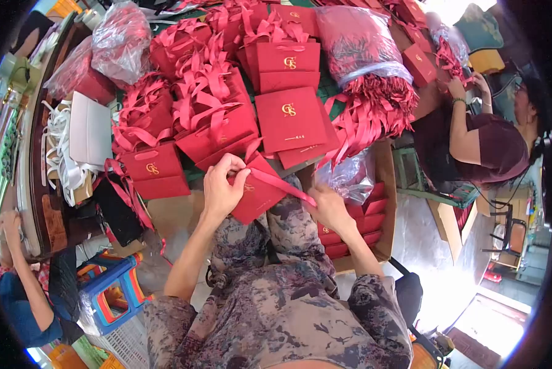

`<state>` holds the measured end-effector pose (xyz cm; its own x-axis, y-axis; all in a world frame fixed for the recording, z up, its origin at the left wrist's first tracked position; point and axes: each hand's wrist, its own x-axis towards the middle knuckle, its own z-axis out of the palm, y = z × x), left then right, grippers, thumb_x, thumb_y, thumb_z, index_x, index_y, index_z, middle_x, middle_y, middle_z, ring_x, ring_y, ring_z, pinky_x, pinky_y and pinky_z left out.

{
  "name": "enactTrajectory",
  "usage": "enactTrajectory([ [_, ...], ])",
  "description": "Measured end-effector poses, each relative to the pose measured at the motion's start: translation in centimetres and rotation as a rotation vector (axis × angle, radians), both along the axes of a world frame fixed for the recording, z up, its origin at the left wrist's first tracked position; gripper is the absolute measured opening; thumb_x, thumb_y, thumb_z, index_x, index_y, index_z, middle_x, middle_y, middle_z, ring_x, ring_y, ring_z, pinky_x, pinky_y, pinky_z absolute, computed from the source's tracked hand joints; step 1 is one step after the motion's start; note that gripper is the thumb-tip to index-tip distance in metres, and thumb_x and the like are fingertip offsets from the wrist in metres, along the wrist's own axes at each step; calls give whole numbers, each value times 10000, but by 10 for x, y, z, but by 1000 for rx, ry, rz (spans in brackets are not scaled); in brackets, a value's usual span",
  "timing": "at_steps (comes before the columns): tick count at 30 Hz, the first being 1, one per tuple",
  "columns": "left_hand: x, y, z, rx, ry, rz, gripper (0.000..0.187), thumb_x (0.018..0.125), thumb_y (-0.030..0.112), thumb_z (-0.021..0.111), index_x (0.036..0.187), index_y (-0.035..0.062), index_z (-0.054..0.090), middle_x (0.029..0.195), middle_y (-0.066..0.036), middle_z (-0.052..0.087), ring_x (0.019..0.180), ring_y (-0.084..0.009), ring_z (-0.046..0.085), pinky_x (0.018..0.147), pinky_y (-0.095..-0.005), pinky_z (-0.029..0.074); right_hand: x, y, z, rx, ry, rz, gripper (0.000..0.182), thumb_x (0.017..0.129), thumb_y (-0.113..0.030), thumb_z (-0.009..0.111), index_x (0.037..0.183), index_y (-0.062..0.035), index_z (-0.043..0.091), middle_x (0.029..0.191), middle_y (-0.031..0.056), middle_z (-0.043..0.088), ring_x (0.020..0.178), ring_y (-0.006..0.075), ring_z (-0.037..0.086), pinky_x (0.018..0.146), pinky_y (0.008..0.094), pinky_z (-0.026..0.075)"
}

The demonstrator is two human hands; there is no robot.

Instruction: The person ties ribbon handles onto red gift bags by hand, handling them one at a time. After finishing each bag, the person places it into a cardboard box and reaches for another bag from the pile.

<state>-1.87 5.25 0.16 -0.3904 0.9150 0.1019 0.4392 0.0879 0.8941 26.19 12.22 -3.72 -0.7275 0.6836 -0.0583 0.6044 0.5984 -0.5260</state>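
A small red paper gift bag (260,192) with gold print tilts above my lap. At its upper left edge, my left hand (224,184) is closed, thumb and fingers pinching the bag near where a ribbon meets it. The red ribbon (279,184) stretches from there across the bag's front to my right hand (331,208), whose fingers are closed on its other end. Just beyond lie flat red bags (290,120) with gold lettering. A bundle of loose red ribbons (365,120) hangs at the table edge to their right.
Rows of red bags with ribbon handles (217,117) crowd the table. A cardboard box (383,215) of red bags stands at my right. Blue stools (113,289) stand lower left. A co-worker (491,144) handles ribbons at right; another person's arm (27,270) shows at left.
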Motion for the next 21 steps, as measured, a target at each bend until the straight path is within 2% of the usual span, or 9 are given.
enactTrajectory([
  [1,-2,1,-4,7,57,22,135,851,69,737,925,37,629,816,-69,680,768,-177,662,739,-318,505,3,1,6,-42,-96,4,223,829,-190,737,927,-30,615,908,167,583,825,428,634,722,514,531],
  [2,-4,0,-7,11,113,43,164,845,123,750,950,58,643,868,-79,693,820,-249,678,789,-378,494,6,1,13,-44,-42,62,208,884,-183,722,972,-16,632,833,99,621,729,335,674,675,444,556],
  [3,-1,-1,-5,5,113,52,164,845,123,750,950,58,643,868,-79,693,820,-249,678,789,-378,494,0,-1,24,-50,-43,72,208,884,-183,722,972,-16,632,833,99,621,729,335,674,675,444,556],
  [5,8,-2,1,207,495,106,231,826,155,766,1027,92,672,992,-78,658,951,-274,626,842,-396,451,-17,-6,39,-888,342,-189,221,951,-198,694,1051,-7,644,892,29,657,774,174,681,679,333,561],
  [6,12,-9,-1,197,481,100,270,813,168,775,1064,110,693,1068,-80,618,1026,-286,582,858,-397,431,-24,-8,35,-1067,511,-252,167,1004,-182,642,1080,-34,662,927,5,660,770,70,616,713,265,526],
  [11,45,-57,22,9,20,-68,295,842,155,790,1109,54,717,950,-93,695,774,-180,663,715,-318,530,-72,-18,42,-1172,798,-399,182,1007,-179,642,1090,-17,650,912,6,664,809,90,644,758,261,570],
  [16,57,-78,-8,-152,-183,6,327,871,125,778,1182,50,710,940,-64,741,862,-126,692,780,-277,544,-81,-34,31,-1128,757,-308,150,1003,-161,647,1054,-21,664,912,2,668,811,78,633,749,231,534],
  [19,60,-82,-21,-188,-522,-41,250,909,111,747,1131,5,700,964,-54,746,889,-110,688,795,-272,544,-72,-43,27,-1079,706,-336,173,1008,-176,637,1081,-20,660,896,5,671,813,91,645,765,271,552],
  [21,64,-85,-30,-183,-946,-67,171,937,99,716,1065,-11,683,971,-62,747,891,-106,691,765,-252,536,-66,-47,24,-1144,688,-362,162,1007,-171,639,1083,-30,664,902,-4,669,809,87,643,768,270,554],
])
